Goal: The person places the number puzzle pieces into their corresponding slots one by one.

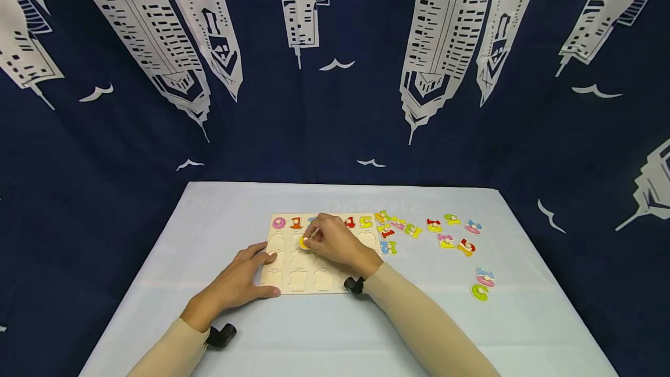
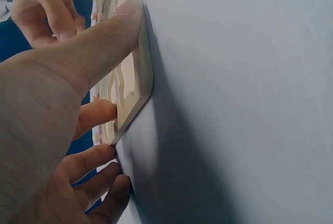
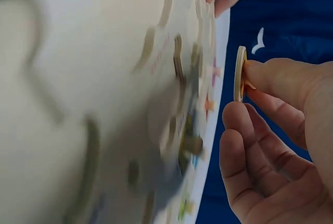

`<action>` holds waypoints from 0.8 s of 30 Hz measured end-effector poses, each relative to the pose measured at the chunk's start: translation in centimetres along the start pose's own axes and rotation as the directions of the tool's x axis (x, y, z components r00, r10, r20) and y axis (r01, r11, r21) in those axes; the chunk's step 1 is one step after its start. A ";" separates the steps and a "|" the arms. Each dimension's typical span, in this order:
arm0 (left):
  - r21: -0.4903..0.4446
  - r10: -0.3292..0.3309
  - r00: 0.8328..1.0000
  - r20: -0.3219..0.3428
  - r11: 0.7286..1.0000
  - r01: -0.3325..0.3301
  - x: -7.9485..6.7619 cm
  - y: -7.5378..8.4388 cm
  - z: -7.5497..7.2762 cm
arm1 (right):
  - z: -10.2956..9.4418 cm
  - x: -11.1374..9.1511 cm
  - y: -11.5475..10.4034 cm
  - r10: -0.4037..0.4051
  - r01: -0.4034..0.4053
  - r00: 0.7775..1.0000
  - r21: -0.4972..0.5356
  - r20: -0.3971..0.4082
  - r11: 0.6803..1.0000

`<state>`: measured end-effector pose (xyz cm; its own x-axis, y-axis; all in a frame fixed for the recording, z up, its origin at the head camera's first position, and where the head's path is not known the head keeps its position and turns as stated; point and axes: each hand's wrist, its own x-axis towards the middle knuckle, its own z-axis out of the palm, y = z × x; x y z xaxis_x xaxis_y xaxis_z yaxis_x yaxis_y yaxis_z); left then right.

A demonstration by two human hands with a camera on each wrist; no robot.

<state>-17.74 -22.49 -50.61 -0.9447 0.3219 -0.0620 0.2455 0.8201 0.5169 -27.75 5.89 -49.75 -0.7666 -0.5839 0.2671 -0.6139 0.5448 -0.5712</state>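
Observation:
A pale wooden number puzzle board [image 1: 310, 272] lies on the table with a row of coloured number pieces, including a pink 0 [image 1: 279, 223], an orange 1 [image 1: 296, 223] and a red 4 [image 1: 349, 222], set along its far edge. My left hand [image 1: 235, 278] rests at the board's left side, thumb and index finger on its surface, the other fingers beside the edge. Over the board, my right hand [image 1: 335, 240] pinches a yellow puzzle piece [image 1: 303, 243] by its knob. The right wrist view shows this piece [image 3: 239, 74] edge-on, raised off the board, its number out of sight.
Right of the board lie several loose number pieces, among them a blue-and-green 12 [image 1: 388, 247], with a red-topped one [image 1: 434, 226] farther right. A green piece [image 1: 479, 292] lies nearer the front. A dark blue patterned cloth [image 1: 314, 132] hangs behind the white table [image 1: 419, 319].

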 end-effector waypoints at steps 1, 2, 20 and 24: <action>-0.001 0.000 1.000 0.002 1.000 0.000 0.0 0.0 -0.1 | 0.3 0.3 -0.1 0.007 -0.007 1.000 0.009 0.003 1.000; -0.003 0.000 1.000 0.003 1.000 0.000 0.0 0.1 -0.1 | 0.6 0.7 -0.2 0.017 -0.017 1.000 0.021 0.006 1.000; 0.002 -0.003 1.000 -0.004 1.000 0.003 0.0 -0.3 -0.1 | 5.0 4.9 -2.2 0.079 -0.079 0.997 -0.004 0.027 0.997; 0.003 0.008 1.000 -0.006 1.000 -0.008 0.0 -0.2 0.0 | 6.7 5.4 -0.7 0.052 -0.053 0.999 -0.052 -0.013 0.997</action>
<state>-17.79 -22.70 -50.69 -0.9440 0.3255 -0.0533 0.2534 0.8192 0.5145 -30.25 -1.67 -53.10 -0.8001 -0.5468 0.2467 -0.5813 0.6053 -0.5437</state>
